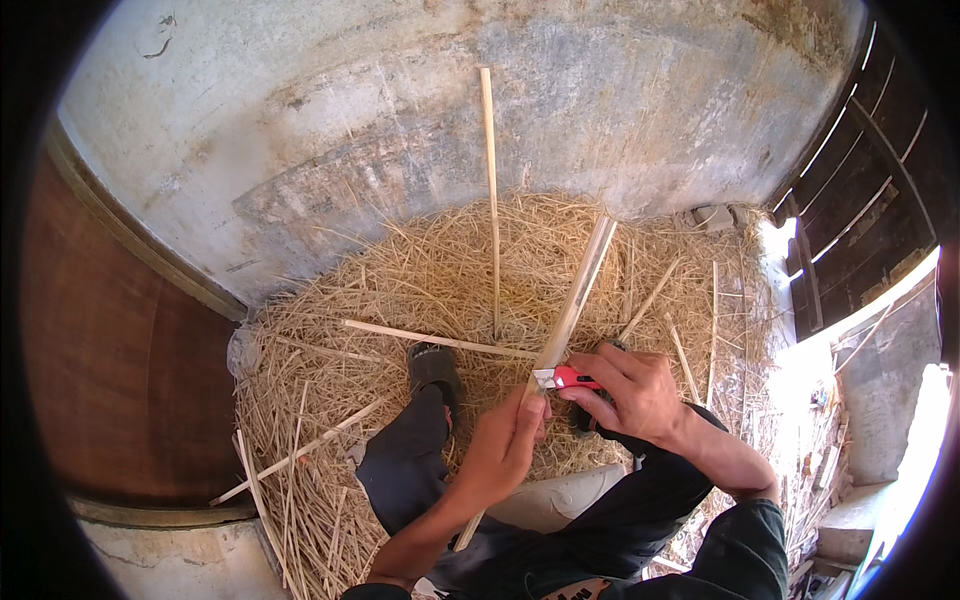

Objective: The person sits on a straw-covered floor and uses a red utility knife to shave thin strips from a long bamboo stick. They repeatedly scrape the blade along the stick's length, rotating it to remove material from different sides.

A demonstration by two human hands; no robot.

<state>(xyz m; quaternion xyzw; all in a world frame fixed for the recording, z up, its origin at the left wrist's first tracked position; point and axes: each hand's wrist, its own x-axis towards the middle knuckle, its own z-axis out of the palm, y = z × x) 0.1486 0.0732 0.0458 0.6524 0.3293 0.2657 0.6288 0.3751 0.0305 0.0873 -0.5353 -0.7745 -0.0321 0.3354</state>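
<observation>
Red shows on the cutter (578, 378) clamped in the right hand (640, 398), thumb and fingers together around its handle, its blade lying across the pale stick (578, 295), seemingly against it. The left hand (505, 440) is closed around that same stick, just below the blade. The stick slants over the middle of the straw (420, 265), its upper end toward the straw's far edge and its lower end showing under the left hand, by the dark trousers (410, 450). Beyond the hands, a thin pole (491, 170) stands nearly upright in front of the wall (330, 120), its foot in the middle of the straw. A slat (430, 337) lies crosswise, its right end reaching the stick. More strips (310, 448) lie at the straw's near left corner, and others (713, 330) near its right edge. A shoe (433, 366) rests on the straw, left of the stick. A stone (713, 216) sits at the far right corner. A brown panel (110, 340) borders the left edge; dark boards (860, 180) stand beyond the right.
</observation>
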